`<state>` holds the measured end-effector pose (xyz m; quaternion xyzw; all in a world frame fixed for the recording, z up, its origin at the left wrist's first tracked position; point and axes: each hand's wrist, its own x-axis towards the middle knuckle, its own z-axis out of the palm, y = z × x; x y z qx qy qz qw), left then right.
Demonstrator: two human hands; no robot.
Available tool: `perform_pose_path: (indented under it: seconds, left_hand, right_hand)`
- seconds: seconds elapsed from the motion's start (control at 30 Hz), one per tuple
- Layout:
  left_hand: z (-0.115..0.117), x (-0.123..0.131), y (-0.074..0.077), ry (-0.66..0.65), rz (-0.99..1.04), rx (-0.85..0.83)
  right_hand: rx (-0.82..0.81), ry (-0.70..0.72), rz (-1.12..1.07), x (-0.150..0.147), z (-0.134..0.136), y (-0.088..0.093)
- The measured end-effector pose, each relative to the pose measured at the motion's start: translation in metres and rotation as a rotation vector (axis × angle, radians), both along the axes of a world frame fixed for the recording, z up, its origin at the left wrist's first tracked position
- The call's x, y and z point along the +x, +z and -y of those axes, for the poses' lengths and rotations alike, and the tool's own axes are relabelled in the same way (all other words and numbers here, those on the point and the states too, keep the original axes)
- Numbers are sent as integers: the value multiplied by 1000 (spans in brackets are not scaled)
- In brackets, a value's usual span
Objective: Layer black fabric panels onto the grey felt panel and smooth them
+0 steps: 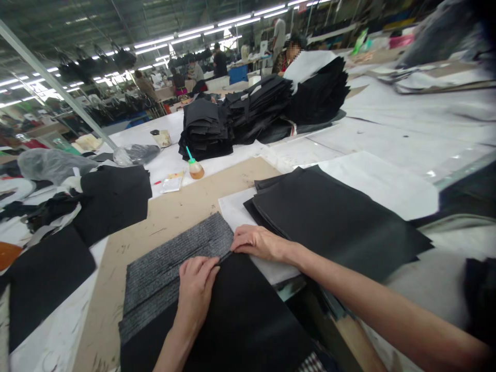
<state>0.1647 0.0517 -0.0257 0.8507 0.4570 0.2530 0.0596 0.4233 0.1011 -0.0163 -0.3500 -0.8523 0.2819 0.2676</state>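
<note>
Nearest me, the black sheet (248, 310) spread from under my hands back toward my body, its far edge running slantwise from near left to far right. My left hand (196, 287) was on that edge, the nearer of the two to me, fingers drawn in close with the thumb and a narrow pinch of the sheet between them. My right hand (259, 243) was a little farther out and to the right, near the right end of the edge, its fingertips also closed on the material; a short stretch of edge lay between the two pinches. Just beyond that edge, ahead and to the left, lay the grey ribbed piece (166, 263), its long axis along the same slant, so the edge I held ran roughly parallel to its ribs. My left hand covered part of its near side, while my right was at its right end. To the right of my right hand sat a stack of black sheets (333, 212). Under the grey piece and reaching past it was a brown board (155, 222); beyond stood a green-spouted bottle (196, 170), then bulky black bundles (256, 108), and farther off, people at work.
</note>
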Motion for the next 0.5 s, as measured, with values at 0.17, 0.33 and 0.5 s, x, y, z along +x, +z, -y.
perform_pose_path:
  seconds: [0.17,0.33,0.5]
  left_hand:
    - [1,-1,1,-43,-104,114]
    - [4,0,8,-80,-245,142]
    - [7,3,12,-75,-324,153]
  right_hand:
    - [100,57,63,3,0,0]
    - [329,86,275,3,9,7]
    - [387,55,306,6,20,6]
